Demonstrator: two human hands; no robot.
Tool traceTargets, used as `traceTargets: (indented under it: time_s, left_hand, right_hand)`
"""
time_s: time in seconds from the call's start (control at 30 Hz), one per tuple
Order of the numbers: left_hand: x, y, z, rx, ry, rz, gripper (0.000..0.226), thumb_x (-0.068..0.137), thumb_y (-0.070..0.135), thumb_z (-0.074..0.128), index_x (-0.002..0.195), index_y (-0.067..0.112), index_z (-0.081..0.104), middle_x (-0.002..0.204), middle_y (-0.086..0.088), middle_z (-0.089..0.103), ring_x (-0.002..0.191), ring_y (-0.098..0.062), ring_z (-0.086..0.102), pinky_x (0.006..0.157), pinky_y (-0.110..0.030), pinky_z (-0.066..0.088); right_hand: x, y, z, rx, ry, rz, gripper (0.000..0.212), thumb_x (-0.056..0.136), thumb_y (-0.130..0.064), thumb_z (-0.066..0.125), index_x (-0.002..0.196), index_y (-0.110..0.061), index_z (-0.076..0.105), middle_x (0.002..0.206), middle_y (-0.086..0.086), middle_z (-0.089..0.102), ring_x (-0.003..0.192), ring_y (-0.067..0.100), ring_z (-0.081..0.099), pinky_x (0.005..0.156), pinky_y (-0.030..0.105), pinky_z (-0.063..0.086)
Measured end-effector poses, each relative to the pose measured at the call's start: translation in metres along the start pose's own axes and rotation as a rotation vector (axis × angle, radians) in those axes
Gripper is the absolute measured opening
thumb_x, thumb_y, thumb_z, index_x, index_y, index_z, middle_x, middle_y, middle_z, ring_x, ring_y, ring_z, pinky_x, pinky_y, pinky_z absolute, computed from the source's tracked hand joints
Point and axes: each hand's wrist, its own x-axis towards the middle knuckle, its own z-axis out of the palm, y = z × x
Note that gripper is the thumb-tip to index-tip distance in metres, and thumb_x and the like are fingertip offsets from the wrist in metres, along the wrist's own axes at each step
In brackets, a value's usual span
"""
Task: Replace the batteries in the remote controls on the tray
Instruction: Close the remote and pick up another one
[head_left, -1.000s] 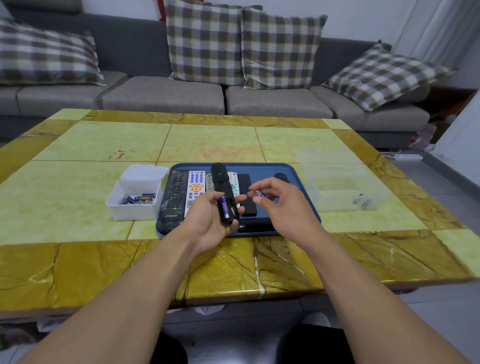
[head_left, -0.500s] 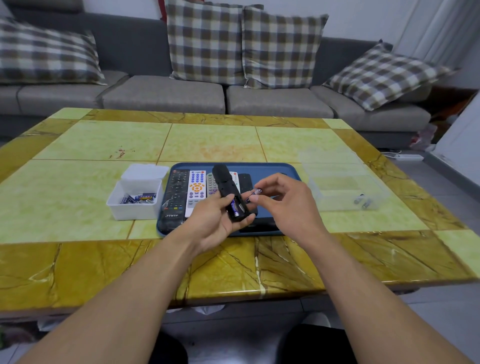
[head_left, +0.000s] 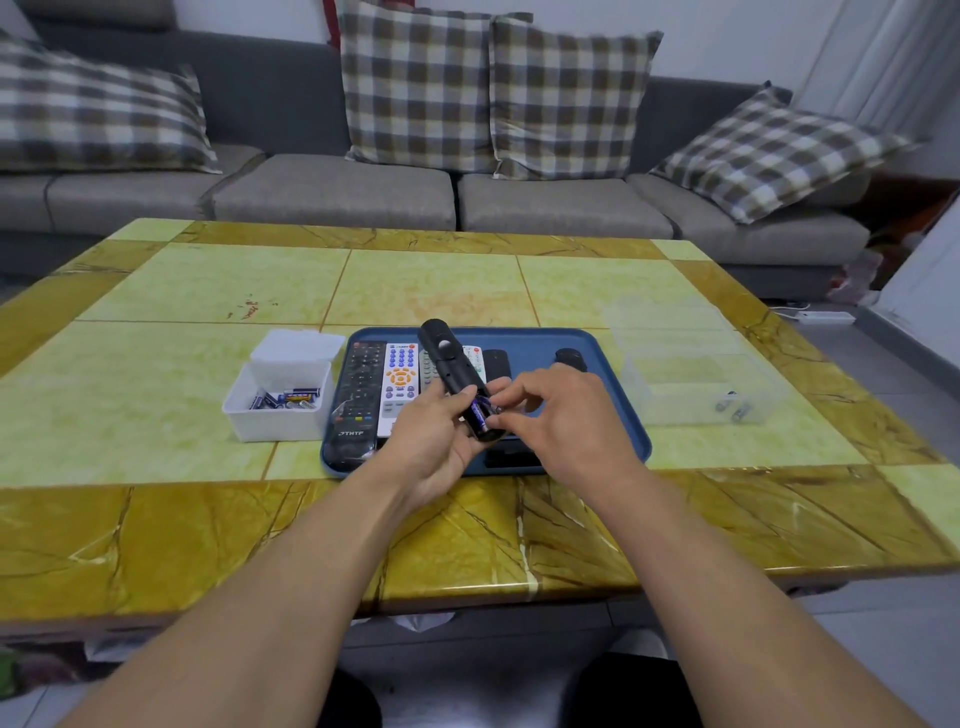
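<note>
- Left hand (head_left: 434, 434) grips the black remote (head_left: 457, 382) round its lower half, back side up, battery bay open toward the camera; the remote is held above the near part of the blue tray (head_left: 613, 441).
- Remote's long axis runs from the near end, in the palm, up and away to the left; its far end tilts over the other remotes on the tray.
- One blue battery (head_left: 479, 410) already lies in the bay, lengthwise along the remote's axis.
- Right hand (head_left: 563, 415) comes in from the right side of the remote, fingers curled, fingertips (head_left: 501, 402) pinching what looks like a second cell at the bay's right edge; the cell itself is mostly hidden, so its polarity cannot be read.
- Judgement: the move turns on laying that cell parallel to the seated one, in the free slot on the right-hand side.
- Right hand is the nearer to that slot; left only steadies.
- White box (head_left: 280, 402) of fresh batteries sits just left of the tray; clear box (head_left: 696, 389) with two cells stands to the tray's right, on the tabletop (head_left: 156, 395).
</note>
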Motion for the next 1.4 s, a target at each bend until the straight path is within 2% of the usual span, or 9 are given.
traceTargets:
  time_s: [0.13, 0.2, 0.3, 0.4, 0.5, 0.63, 0.77, 0.97, 1.4]
  left_hand:
    - [-0.001, 0.003, -0.001, -0.021, 0.015, 0.042, 0.027, 0.106, 0.002, 0.038, 0.131, 0.003, 0.049, 0.122, -0.022, 0.068, 0.077, -0.024, 0.074, 0.062, -0.029, 0.058]
    - [-0.001, 0.005, -0.003, 0.003, 0.007, 0.052, 0.027, 0.106, 0.002, 0.038, 0.132, 0.003, 0.048, 0.124, -0.020, 0.068, 0.088, -0.030, 0.073, 0.065, -0.030, 0.059]
    - [-0.002, 0.005, -0.003, 0.073, -0.022, 0.072, 0.033, 0.107, 0.005, 0.038, 0.138, 0.004, 0.045, 0.124, -0.016, 0.070, 0.109, -0.032, 0.070, 0.078, -0.035, 0.061]
    - [-0.004, 0.006, 0.000, 0.108, -0.058, 0.084, 0.031, 0.107, 0.005, 0.037, 0.137, 0.007, 0.047, 0.121, -0.015, 0.072, 0.114, -0.031, 0.069, 0.088, -0.038, 0.058]
    - [-0.007, 0.006, 0.002, 0.146, -0.102, 0.080, 0.029, 0.107, 0.004, 0.037, 0.131, 0.013, 0.051, 0.122, -0.014, 0.071, 0.114, -0.028, 0.069, 0.088, -0.033, 0.057]
    - [-0.007, 0.003, 0.000, 0.200, -0.057, 0.108, 0.034, 0.103, -0.003, 0.043, 0.134, 0.008, 0.050, 0.123, -0.014, 0.071, 0.109, -0.026, 0.071, 0.082, -0.032, 0.060]
    - [-0.002, 0.008, -0.011, 0.169, 0.127, 0.157, 0.033, 0.100, -0.004, 0.051, 0.131, 0.008, 0.051, 0.121, -0.013, 0.072, 0.104, -0.027, 0.073, 0.089, -0.038, 0.057]
    - [-0.005, 0.007, -0.012, 0.182, 0.192, 0.171, 0.029, 0.095, 0.000, 0.062, 0.123, 0.007, 0.055, 0.117, -0.012, 0.073, 0.100, -0.026, 0.075, 0.085, -0.036, 0.061]
    - [0.006, 0.009, -0.021, 0.106, 0.257, 0.077, 0.016, 0.106, 0.011, 0.045, 0.118, 0.015, 0.054, 0.114, -0.011, 0.075, 0.105, -0.029, 0.072, 0.095, -0.046, 0.056]
  right_hand:
    - [0.003, -0.002, 0.001, -0.087, -0.059, -0.042, 0.018, 0.084, -0.031, 0.077, 0.102, -0.031, 0.079, 0.089, -0.009, 0.072, 0.079, 0.006, 0.050, 0.069, 0.023, 0.039]
    - [0.002, -0.004, 0.001, -0.037, -0.063, -0.019, 0.018, 0.083, -0.031, 0.079, 0.101, -0.029, 0.080, 0.084, -0.012, 0.069, 0.077, 0.001, 0.056, 0.066, 0.016, 0.043]
    - [-0.003, -0.006, 0.001, 0.182, -0.016, 0.183, 0.019, 0.074, -0.029, 0.087, 0.088, -0.025, 0.074, 0.076, -0.013, 0.069, 0.069, -0.012, 0.060, 0.057, 0.006, 0.042]
    - [-0.007, -0.007, 0.002, 0.520, -0.065, 0.407, 0.041, 0.073, -0.022, 0.088, 0.082, -0.014, 0.050, 0.078, -0.004, 0.075, 0.062, 0.005, 0.069, 0.053, 0.017, 0.046]
    - [-0.006, -0.007, 0.001, 0.665, -0.091, 0.543, 0.047, 0.072, -0.012, 0.087, 0.075, -0.018, 0.040, 0.069, 0.000, 0.069, 0.054, 0.012, 0.062, 0.052, 0.023, 0.044]
    - [-0.005, 0.000, 0.008, 0.558, -0.105, 0.472, 0.034, 0.074, -0.019, 0.087, 0.073, -0.015, 0.054, 0.071, 0.001, 0.072, 0.060, 0.012, 0.068, 0.051, 0.020, 0.045]
    - [0.001, 0.022, -0.004, 0.119, -0.074, 0.353, 0.020, 0.078, -0.037, 0.083, 0.092, -0.026, 0.073, 0.092, -0.010, 0.073, 0.086, 0.007, 0.068, 0.072, 0.021, 0.050]
    - [0.005, 0.037, -0.014, -0.271, -0.359, 0.288, 0.041, 0.085, -0.036, 0.078, 0.124, -0.027, 0.070, 0.134, -0.003, 0.062, 0.127, 0.018, 0.054, 0.097, 0.032, 0.045]
    - [0.021, 0.048, -0.006, -0.494, -0.447, 0.210, 0.043, 0.082, -0.045, 0.076, 0.123, -0.033, 0.069, 0.118, -0.007, 0.070, 0.110, 0.016, 0.061, 0.085, 0.036, 0.055]
